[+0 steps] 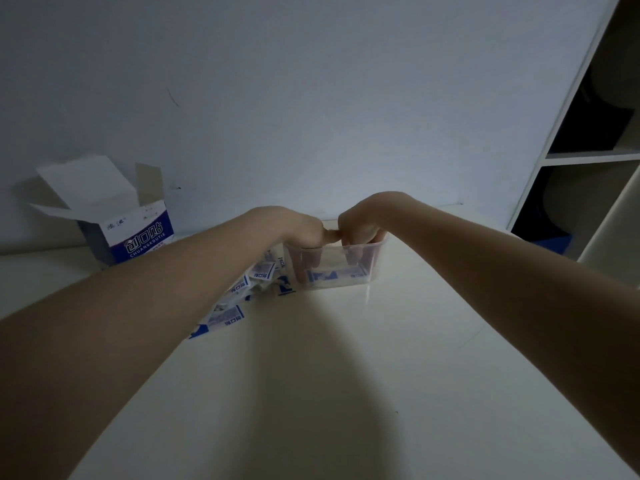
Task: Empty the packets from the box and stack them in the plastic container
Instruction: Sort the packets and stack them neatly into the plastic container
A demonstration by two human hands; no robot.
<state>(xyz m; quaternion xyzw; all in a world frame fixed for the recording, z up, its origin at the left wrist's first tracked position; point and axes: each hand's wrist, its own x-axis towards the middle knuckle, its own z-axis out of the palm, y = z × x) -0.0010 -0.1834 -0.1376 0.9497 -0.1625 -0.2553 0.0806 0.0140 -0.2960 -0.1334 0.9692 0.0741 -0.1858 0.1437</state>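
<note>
So both hands are down inside the clear plastic container point(375, 258), which sits on the white table point(346, 375) about mid-frame, near the wall point(311, 81). The left hand point(304, 230) and right hand point(360, 225) are side by side, thumbs touching at the rim, with fingers curled down into the tub; through the see-through wall you can make out fingertips point(313, 259) reaching toward the packets in the container point(337, 274) lying flat on the bottom. Whether they're actually pinching those or just pressing on them, I can't tell, it's too dim and blurry. A loose pile of packets point(242, 299) is spread on the table just left of the tub, partly under the left forearm, white with blue print, characters too small to read properly. Back left by the wall stands the box point(135, 237), flaps open, blue and white with big Chinese characters and "CHUANGKOUTIE" printed under them. Off on the right edge there's a white shelf unit point(588, 157) with dark compartments.
</note>
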